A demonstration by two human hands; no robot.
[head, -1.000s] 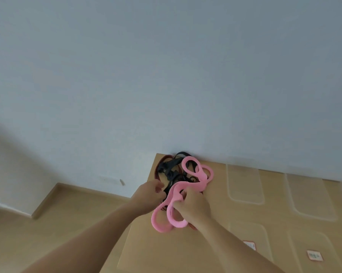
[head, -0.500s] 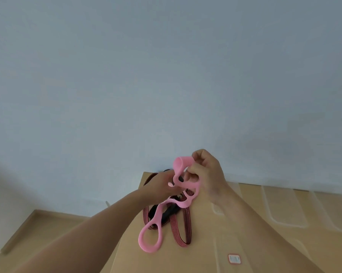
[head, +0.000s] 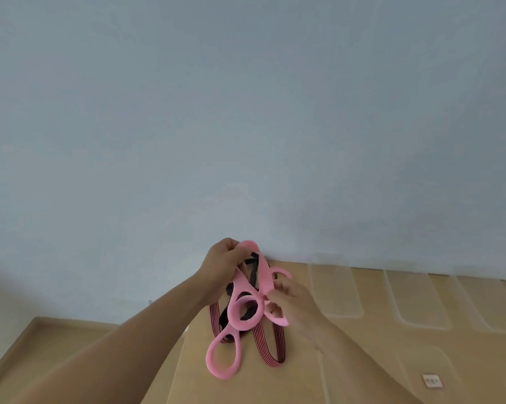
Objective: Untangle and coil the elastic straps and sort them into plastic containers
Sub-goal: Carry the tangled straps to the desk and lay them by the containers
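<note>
Left hand (head: 222, 265) grips a pink strap (head: 263, 269) up top, right hand (head: 297, 307) pinches its loop (a striped strap (head: 279, 342) dangles) above the counter (head: 362, 360).

Small label (head: 432, 382) on container lid, text unreadable.

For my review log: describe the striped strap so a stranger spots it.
At the wooden table by the pale wall, look at the tangle lifted over its left end. Below the pink looped band hangs the striped strap: flat, red-and-black lines, unlike the plain black strap.
</note>
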